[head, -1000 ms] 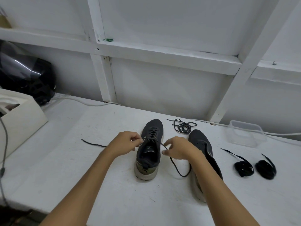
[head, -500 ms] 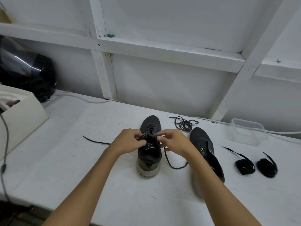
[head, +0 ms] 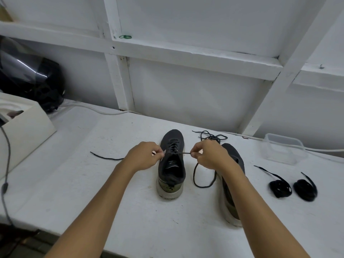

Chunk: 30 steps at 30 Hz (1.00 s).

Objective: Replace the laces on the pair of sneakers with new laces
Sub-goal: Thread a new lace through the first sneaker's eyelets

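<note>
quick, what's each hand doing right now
Left hand: pinching one end of the lace beside the left sneaker.
Right hand: pinching the same lace, pulled taut across the sneaker's top eyelets.

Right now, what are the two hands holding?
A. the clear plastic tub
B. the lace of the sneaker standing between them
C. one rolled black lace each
B: the left hand and right hand each pinch the lace at the sneaker.
</note>
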Motion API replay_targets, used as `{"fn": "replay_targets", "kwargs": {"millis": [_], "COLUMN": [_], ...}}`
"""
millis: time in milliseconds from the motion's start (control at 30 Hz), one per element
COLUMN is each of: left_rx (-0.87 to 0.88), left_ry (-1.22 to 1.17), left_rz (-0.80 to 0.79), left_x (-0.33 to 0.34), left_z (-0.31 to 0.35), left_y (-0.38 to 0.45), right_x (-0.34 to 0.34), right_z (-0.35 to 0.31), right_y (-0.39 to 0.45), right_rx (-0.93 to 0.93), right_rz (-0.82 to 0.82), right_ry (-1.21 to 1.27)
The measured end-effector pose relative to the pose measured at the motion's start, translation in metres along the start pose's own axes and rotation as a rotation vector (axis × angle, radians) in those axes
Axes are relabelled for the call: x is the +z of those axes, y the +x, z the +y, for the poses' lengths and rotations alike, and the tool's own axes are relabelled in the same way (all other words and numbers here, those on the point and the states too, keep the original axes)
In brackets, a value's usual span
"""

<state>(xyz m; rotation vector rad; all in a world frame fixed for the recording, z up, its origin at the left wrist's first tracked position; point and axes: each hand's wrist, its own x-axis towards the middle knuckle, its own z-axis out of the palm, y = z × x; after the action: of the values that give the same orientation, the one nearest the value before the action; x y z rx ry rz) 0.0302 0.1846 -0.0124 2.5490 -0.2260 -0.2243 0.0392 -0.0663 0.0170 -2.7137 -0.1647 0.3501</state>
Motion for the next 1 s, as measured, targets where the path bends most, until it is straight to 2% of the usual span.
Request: {"fn": "replay_targets", "kwargs": {"millis": [133, 367, 533, 633, 733, 867, 1000], "left_rx": [0.038, 0.049, 0.086, 0.093, 0.072, 0.042, -0.078], "left_ry": [-0.085, 0.003, 0.122, 0.071, 0.025, 0.115, 0.000], "left_rz": [0.035, 0.124, 0.126, 0.088, 0.090, 0.135, 0.240], "left_x": [0.001, 0.001, 0.002, 0.005, 0.005, 0.008, 0.013], "left_z": [0.009, 0.001, 0.001, 0.001, -0.004, -0.008, -0.005], "left_y": [0.002, -0.001, -0.001, -0.005, -0.014, -0.015, -0.010], "right_x": [0.006, 0.011, 0.009, 0.014, 0.017, 0.018, 0.020], "right_z": [-0.007, -0.011, -0.005, 0.002, 0.011, 0.014, 0.010], "right_y": [-0.001, -0.001, -0.001, -0.003, -0.007, -0.003, 0.001], "right_rx": [-0.094, -0.085, -0.056, -0.080, -0.097, -0.127, -0.089], "right_rz": [-0.041, 0.033, 0.027, 0.002, 0.028, 0.045, 0.079], "right_ry": [0.165, 0.056, 0.046, 0.115, 0.200, 0.093, 0.053]}}
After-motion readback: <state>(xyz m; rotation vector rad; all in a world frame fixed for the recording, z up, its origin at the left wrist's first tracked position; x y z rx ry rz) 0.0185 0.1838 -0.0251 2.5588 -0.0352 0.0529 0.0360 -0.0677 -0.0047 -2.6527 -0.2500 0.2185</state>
